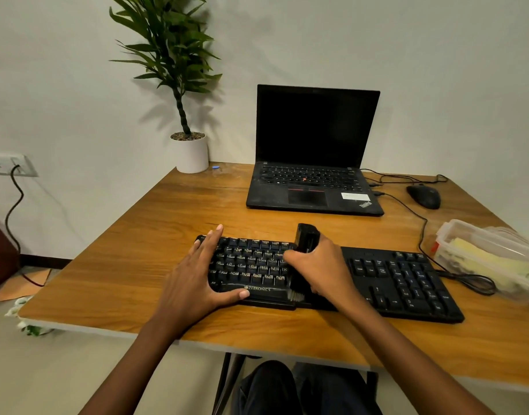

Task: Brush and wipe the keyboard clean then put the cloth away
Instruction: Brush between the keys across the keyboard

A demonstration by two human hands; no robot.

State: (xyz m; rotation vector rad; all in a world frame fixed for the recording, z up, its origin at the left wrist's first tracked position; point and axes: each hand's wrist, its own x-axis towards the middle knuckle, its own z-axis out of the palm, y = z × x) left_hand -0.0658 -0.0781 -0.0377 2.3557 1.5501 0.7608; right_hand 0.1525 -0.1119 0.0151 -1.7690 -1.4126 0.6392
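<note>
A black keyboard [401, 280] lies across the near part of the wooden table [173, 211]. My left hand [197, 274] clasps its left end, fingers spread over the back edge and thumb on the front edge. My right hand [323, 268] grips a black brush [306, 239] held upright over the middle keys, its bristles down at the keyboard's front edge near the space bar. A yellow cloth [481, 259] lies inside a clear plastic box [454, 232] at the right.
An open black laptop [314, 163] stands behind the keyboard. A black mouse [424, 196] and cables [422, 232] lie at the back right. A potted plant [191, 151] stands at the table's back left corner. A wall socket [11, 164] is at the left.
</note>
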